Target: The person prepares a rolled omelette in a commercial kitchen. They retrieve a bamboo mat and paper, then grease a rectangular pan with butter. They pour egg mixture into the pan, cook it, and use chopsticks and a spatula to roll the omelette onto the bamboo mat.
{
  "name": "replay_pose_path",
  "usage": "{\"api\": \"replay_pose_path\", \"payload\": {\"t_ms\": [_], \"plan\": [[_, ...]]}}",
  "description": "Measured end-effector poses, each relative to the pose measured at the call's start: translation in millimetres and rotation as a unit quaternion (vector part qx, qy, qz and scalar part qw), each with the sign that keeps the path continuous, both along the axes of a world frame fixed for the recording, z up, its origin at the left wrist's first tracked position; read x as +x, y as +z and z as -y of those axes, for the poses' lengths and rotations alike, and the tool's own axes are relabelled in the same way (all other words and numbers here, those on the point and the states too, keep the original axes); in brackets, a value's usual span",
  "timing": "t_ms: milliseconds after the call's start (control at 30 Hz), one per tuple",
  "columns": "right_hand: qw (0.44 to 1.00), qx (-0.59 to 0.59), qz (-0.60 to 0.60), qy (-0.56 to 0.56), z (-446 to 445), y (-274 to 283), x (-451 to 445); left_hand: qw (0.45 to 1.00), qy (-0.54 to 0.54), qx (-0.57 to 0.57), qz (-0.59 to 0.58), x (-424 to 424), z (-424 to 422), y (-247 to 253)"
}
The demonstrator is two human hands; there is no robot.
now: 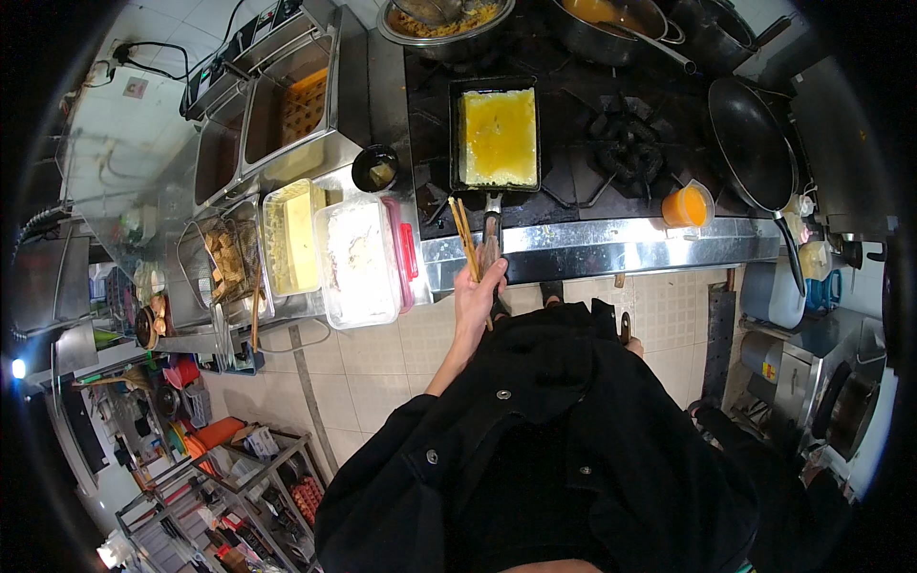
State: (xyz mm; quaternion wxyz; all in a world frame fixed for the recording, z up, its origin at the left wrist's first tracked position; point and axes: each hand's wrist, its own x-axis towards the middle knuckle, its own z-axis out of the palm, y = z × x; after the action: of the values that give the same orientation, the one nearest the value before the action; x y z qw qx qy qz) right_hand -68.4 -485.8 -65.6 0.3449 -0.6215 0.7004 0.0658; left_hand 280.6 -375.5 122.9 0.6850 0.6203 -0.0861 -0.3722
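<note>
A rectangular pan (pixel 495 136) sits on the stove, its base covered by a pale cooked layer with yellow liquid egg (pixel 501 132) on top. My left hand (pixel 478 290) is closed around the pan's handle (pixel 492 229) and also holds wooden chopsticks (pixel 466 233), which lean beside the handle. Low by my right side, my right hand (pixel 635 348) is mostly hidden by the black jacket; a dark handle (pixel 625 328) shows at its fingers, but the grip is unclear. A plastic cup of orange liquid (pixel 687 206) stands on the stove's front right edge.
Left of the stove are a small black bowl (pixel 375 168), a tub with a yellow block (pixel 294 236), a white-filled container (pixel 359 261), a wire basket of fried pieces (pixel 226 258) and a deep fryer (pixel 286 100). Pots (pixel 609 32) stand behind; a frying pan (pixel 752 143) is at right.
</note>
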Motion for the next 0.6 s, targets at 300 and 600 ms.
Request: {"api": "replay_pose_path", "payload": {"t_ms": [300,600], "plan": [[1.0,0.002,-0.028,0.009,5,-8,8,0.999,0.002,-0.019,-0.034,2,0,5],[0.999,0.015,-0.023,0.02,9,-14,6,0.997,-0.027,0.013,-0.072,5,-4,26]]}}
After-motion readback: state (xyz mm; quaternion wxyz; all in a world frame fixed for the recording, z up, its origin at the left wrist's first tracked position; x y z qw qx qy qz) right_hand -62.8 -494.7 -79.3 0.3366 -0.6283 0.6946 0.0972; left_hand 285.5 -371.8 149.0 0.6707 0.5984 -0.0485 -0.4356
